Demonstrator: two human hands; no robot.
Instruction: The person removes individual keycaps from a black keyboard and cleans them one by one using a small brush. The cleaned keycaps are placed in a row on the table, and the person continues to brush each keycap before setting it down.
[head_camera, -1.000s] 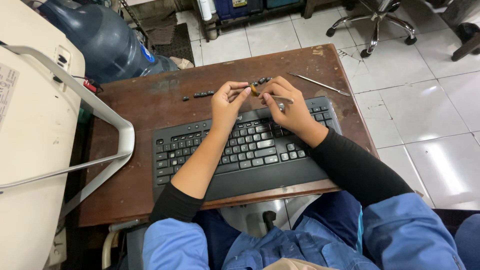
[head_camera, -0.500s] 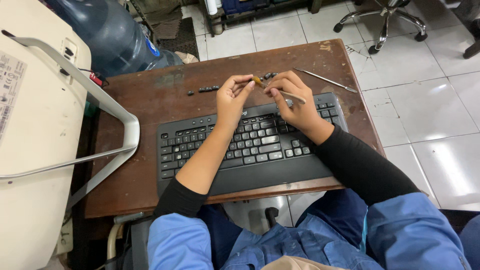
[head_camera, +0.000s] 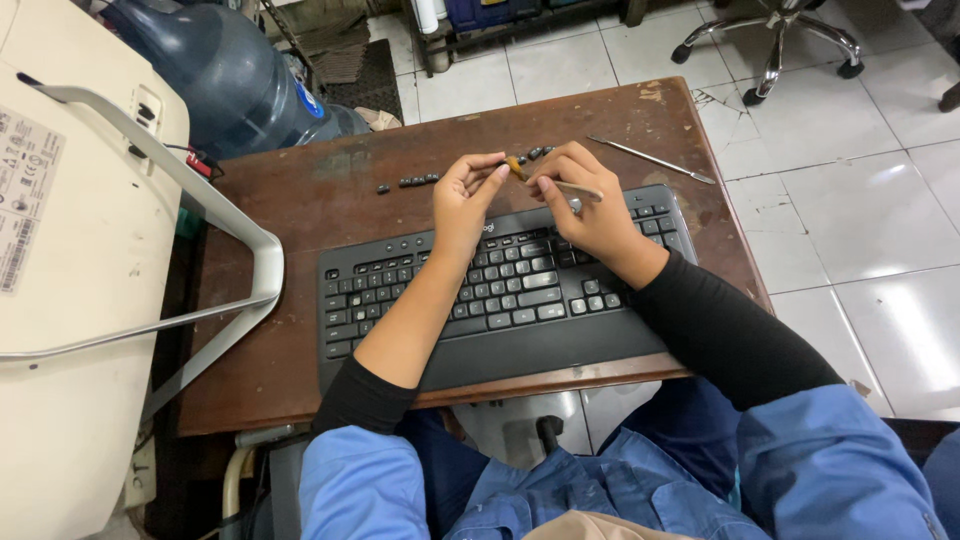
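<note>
Pinching a small brown piece (head_camera: 515, 166) between both hands' fingers (head_camera: 492, 170)

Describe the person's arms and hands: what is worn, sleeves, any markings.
Both arms wear light blue short sleeves over tight black undersleeves. The left undersleeve is pushed up near the elbow, leaving the forearm bare; the right undersleeve reaches the wrist. The left hand and right hand are bare: no gloves, and no rings, watch or markings that I can make out.

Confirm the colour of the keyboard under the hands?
Black keyboard with pale key legends, clearest in the head view.
</note>
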